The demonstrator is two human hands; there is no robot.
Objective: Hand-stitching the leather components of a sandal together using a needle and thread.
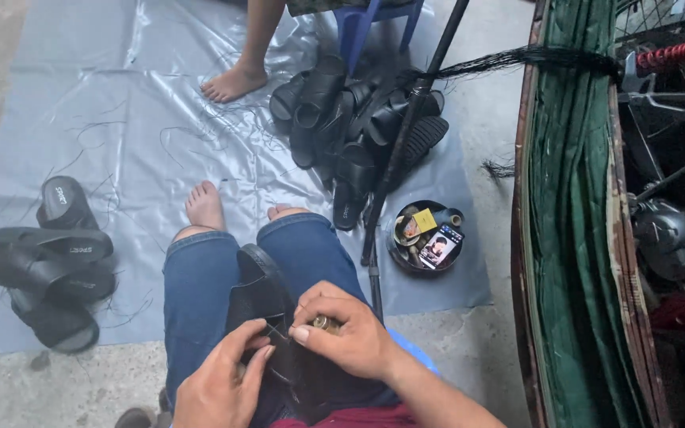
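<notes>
One view, head camera, looking down.

- Left hand: fingers curled against black rubber slide sandal, pinching its strap edge; sandal resting on lap between blue-jeaned knees.
- Right hand: closed around small brass-coloured metal tool, tip pressed at same strap.
- Grey plastic sheet spread on concrete floor.
- Small stack of black slide sandals at left on sheet.
- Larger heap of black slide sandals ahead, beside blue plastic stool.
- Round dark bowl near right knee, holding phone, yellow block and oddments.
- Black pole leaning across heap.
- Another person's bare foot on sheet.
</notes>
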